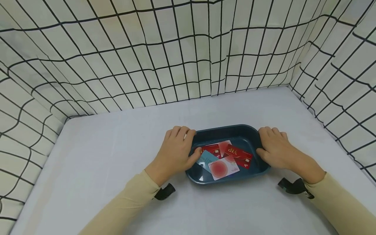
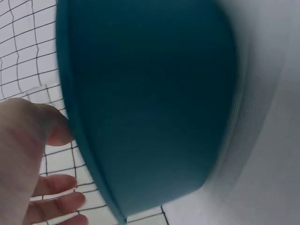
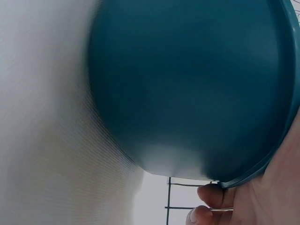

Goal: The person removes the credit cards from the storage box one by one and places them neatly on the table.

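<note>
A dark teal tray [image 1: 226,128] sits on the white table, a little right of its middle. Several cards lie in it: a red VIP card [image 1: 238,155], a white card with a red disc [image 1: 223,168], a light blue card [image 1: 207,158] and another red card [image 1: 212,149]. My left hand [image 1: 176,150] grips the tray's left end, thumb inside the rim. My right hand [image 1: 276,148] grips the right end the same way. In the left wrist view the tray's outer wall [image 2: 150,103] fills the frame beside my left hand [image 2: 28,159]. The right wrist view shows the tray's wall [image 3: 187,84] above my right hand [image 3: 262,197].
White cloth with a black grid [image 1: 182,55] walls the table [image 1: 102,169] at the back and on both sides. Black wrist mounts [image 1: 165,192] [image 1: 293,186] rest on the table by my sleeves.
</note>
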`<state>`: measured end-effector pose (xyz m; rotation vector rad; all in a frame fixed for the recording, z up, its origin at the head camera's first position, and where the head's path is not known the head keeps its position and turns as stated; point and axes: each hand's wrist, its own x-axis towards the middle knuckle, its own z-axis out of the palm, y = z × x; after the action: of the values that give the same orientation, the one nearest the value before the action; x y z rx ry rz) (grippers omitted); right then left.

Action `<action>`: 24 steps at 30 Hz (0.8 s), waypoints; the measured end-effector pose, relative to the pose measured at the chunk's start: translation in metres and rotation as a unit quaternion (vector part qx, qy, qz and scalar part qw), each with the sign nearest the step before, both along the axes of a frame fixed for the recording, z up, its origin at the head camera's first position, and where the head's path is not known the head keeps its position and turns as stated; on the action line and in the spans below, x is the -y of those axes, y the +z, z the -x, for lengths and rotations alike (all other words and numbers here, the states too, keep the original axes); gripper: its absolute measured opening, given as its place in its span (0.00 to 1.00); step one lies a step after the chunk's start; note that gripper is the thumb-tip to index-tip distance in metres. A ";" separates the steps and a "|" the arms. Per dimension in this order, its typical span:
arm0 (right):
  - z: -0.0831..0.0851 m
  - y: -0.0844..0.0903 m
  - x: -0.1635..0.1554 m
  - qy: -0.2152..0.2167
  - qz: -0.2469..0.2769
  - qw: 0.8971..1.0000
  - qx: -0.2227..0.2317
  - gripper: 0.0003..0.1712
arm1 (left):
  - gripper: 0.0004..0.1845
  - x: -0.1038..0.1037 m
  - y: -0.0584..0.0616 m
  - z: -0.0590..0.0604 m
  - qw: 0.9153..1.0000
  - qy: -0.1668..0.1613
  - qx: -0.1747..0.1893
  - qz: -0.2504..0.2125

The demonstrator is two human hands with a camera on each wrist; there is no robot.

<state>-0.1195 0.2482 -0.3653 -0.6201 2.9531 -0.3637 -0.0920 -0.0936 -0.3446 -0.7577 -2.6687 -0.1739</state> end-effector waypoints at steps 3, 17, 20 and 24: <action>0.000 -0.002 -0.001 -0.002 0.000 1.000 0.002 0.21 | 0.22 -0.006 -0.002 0.002 0.999 -0.035 -0.005 -0.016; 0.001 -0.003 -0.001 -0.002 0.001 1.000 0.001 0.21 | 0.30 -0.030 -0.005 0.007 0.961 -0.165 0.189 -0.119; 0.000 -0.002 -0.001 -0.001 0.000 1.000 -0.002 0.20 | 0.32 -0.033 -0.004 0.009 0.948 -0.172 0.238 -0.122; 0.000 -0.002 -0.002 -0.001 0.001 1.000 -0.003 0.19 | 0.34 -0.039 -0.003 0.013 0.934 -0.185 0.283 -0.119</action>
<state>-0.1195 0.2505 -0.3668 -0.6193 2.9591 -0.3658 -0.1050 -0.0551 -0.3477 -1.2776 -2.8973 -0.9239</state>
